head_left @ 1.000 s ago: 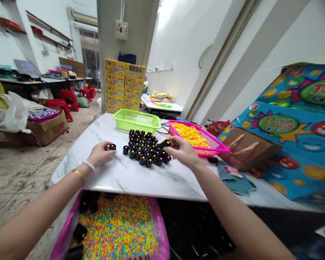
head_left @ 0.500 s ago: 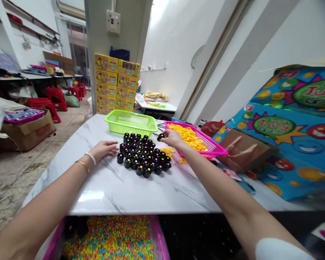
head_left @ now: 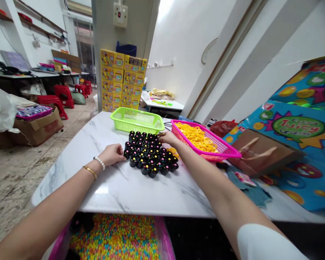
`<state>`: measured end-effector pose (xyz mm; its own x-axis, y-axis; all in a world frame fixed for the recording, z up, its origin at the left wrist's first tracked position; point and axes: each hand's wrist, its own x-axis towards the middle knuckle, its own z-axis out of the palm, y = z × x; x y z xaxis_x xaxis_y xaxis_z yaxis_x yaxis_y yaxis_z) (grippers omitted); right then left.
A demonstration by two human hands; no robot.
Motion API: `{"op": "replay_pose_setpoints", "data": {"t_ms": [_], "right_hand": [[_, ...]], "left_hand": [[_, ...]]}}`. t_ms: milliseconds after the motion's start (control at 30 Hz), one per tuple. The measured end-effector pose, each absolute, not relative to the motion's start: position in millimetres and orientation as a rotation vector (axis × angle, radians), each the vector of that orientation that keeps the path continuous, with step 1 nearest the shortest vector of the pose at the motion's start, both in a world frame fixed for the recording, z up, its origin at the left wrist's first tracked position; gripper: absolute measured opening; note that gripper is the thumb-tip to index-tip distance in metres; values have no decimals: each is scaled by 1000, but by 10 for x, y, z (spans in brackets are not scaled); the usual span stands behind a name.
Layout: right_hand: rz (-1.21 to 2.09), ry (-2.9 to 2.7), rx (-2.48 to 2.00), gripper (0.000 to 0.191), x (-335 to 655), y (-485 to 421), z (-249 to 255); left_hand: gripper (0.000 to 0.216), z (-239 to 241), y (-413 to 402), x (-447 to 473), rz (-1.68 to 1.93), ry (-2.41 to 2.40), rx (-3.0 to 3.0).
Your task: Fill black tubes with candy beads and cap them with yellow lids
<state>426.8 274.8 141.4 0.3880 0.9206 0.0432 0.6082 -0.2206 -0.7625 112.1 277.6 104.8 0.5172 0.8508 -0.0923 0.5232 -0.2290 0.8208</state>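
Small black cups [head_left: 148,153], each with a pink, yellow or other coloured dot on top, stand upright in a tight cluster on the white marbled table [head_left: 119,187]. My left hand [head_left: 112,155] is closed, thumb and fingertips against a black cup at the cluster's left edge. At the back right edge, my right hand [head_left: 167,138] reaches in, its fingers pinched at another black cup, mostly hidden behind them. Yellow-orange plastic pieces [head_left: 172,151] lie beside the cluster, under my right wrist.
Behind the cups stands a green basket [head_left: 137,121]. A pink basket [head_left: 219,153] of yellow-orange pieces is at the right, near a blue printed carton [head_left: 300,126] and a brown paper bag [head_left: 260,153]. Below the table edge sits a tub of colourful candy balls [head_left: 116,238].
My right hand has brought its black cup to the cluster's back right edge. My left hand has gone from outstretched fingers to closing at the left edge cup. The view has shifted slightly.
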Motion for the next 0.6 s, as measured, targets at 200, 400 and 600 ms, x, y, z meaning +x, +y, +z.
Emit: {"op": "replay_pose_setpoints", "data": {"t_ms": [200,400,600], "right_hand": [[435,-1219,-1752,31,4219,2056,1388],[226,-1182,-1584,27,4008,919,1244],[517,-1430,-1562,12,3354,-80,1093]], "left_hand": [[19,1062,2742,1158,560,1187,2094],[17,1087,2725,1235,647,1198,2226],[12,1240,2393,1095,646,1224,2238]]}}
